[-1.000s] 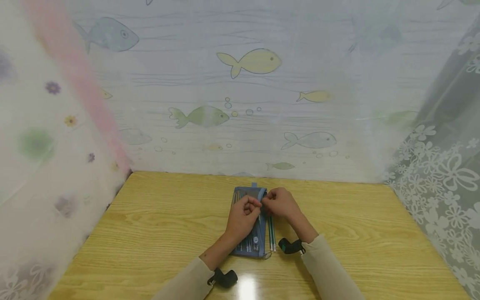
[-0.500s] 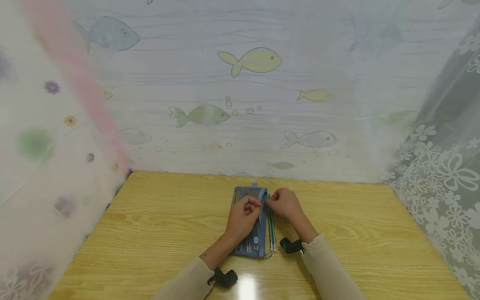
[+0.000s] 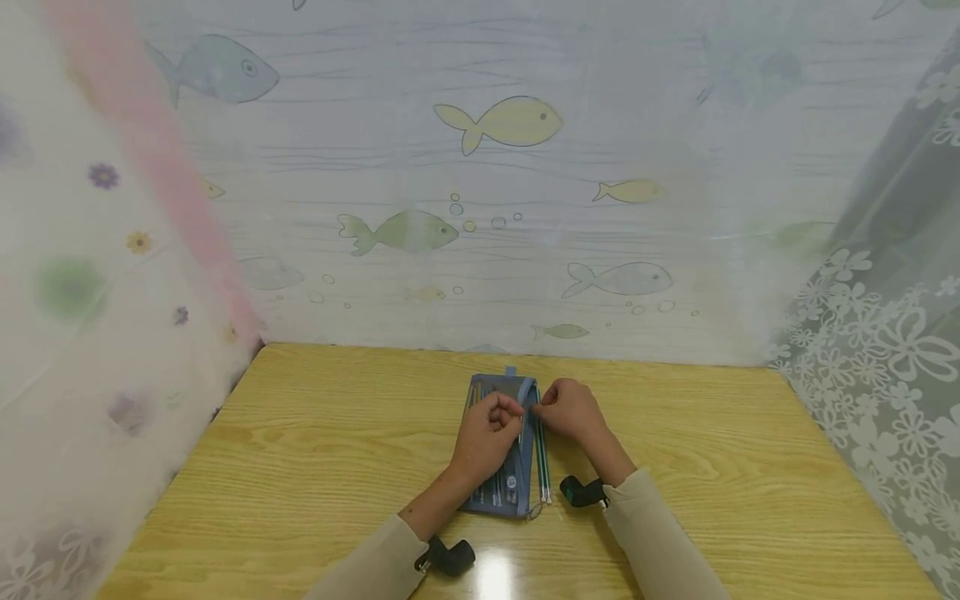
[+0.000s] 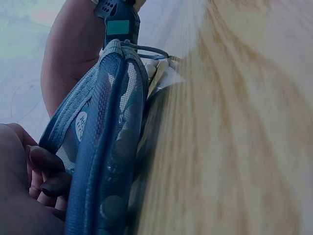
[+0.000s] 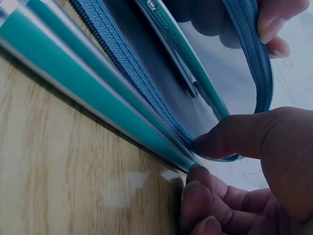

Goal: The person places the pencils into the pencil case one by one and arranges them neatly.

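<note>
A blue mesh pencil pouch [image 3: 495, 503] lies on the table, its long zipped side gaping, with several pencils showing inside. My left hand [image 3: 486, 433] lies over it and pinches the upper edge of the opening [image 5: 264, 73]. To the right of the pouch lie two green-and-silver pencils [image 3: 543, 471] side by side. At their far ends is my right hand [image 3: 570, 408]. In the right wrist view its thumb and index fingertip pinch the end of a loose green pencil [image 5: 105, 100], the thumb right at the zipper edge. Another green pencil [image 5: 183, 44] rests within the opening.
The wooden table [image 3: 315, 442] meets a fish-print curtain [image 3: 420, 292] at the back. A zipper pull ring [image 3: 536, 511] hangs at the pouch's near corner. Black wrist cameras [image 3: 450, 557] sit at both cuffs. A lace curtain [image 3: 892, 392] borders the right side.
My right hand has moved slightly right, from the pouch opening to the far ends of the pencils beside it. The left hand keeps its place at the pouch edge.
</note>
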`<move>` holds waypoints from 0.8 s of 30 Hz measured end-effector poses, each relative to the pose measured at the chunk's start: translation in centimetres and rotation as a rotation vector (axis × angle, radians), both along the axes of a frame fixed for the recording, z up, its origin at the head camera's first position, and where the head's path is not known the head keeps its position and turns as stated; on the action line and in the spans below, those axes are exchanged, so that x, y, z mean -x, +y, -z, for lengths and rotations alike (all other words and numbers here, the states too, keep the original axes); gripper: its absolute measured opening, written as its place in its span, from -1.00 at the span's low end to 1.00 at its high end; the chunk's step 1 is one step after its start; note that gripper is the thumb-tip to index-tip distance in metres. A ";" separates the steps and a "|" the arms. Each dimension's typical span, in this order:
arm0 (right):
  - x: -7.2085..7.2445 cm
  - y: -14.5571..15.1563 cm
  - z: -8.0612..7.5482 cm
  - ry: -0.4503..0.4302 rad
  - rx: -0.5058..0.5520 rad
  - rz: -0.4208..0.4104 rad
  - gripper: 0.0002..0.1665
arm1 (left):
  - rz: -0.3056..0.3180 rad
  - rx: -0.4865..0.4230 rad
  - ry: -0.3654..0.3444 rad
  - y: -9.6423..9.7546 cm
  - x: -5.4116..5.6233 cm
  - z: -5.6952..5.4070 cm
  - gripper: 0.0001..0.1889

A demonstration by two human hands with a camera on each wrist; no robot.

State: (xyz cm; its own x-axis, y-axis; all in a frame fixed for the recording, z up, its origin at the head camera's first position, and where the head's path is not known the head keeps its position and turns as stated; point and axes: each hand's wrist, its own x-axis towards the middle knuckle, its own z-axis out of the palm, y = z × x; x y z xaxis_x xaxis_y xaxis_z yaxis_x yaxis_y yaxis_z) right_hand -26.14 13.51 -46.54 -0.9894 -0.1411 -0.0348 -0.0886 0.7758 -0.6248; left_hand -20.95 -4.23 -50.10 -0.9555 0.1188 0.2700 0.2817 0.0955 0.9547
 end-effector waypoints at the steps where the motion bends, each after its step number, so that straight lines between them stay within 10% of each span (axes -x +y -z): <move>1: 0.0 0.0 0.0 -0.001 -0.002 -0.003 -0.75 | 0.005 0.000 0.000 0.0 0.0 0.0 -0.87; 24: 0.2 0.0 0.1 -0.045 -0.041 0.001 -0.31 | 0.010 0.018 0.019 -0.2 0.3 0.1 -0.85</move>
State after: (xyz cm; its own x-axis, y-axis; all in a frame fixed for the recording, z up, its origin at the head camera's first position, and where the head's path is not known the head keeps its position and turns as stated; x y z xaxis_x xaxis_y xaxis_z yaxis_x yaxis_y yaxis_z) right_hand -26.30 13.52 -46.67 -0.9868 -0.1379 -0.0850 -0.0607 0.8010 -0.5955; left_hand -21.23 -4.38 -50.24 -0.9489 0.1336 0.2859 0.3009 0.1101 0.9473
